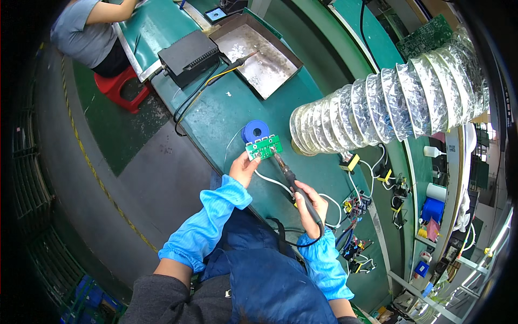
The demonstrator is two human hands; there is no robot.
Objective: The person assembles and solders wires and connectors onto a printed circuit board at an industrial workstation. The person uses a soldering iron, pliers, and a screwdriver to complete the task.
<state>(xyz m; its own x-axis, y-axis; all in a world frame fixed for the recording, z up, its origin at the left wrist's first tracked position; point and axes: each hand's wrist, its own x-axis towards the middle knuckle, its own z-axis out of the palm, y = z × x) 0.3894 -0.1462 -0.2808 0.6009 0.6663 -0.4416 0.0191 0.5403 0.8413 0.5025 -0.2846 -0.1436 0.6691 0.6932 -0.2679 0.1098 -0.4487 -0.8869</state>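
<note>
My left hand (244, 168) is closed on the lower left corner of a small green circuit board (264, 148), held up over the bench. White parts line the board's upper edge. In my right hand (312, 209) is a soldering iron (292, 179) with a black handle; its metal tip meets the right part of the board, though exact contact is hard to make out. Just behind the board lies a blue spool (255, 130) of thin wire, and a strand curves away from it to the left. Light blue sleeves cover both my forearms.
A ribbed foil duct (372, 110) opens close to the right of the board. Farther back are a metal tray (259, 59), a second soldering iron (233, 65) and a black box (189, 55). Cabled assemblies (356, 208) lie at right. Another person (89, 35) sits far left.
</note>
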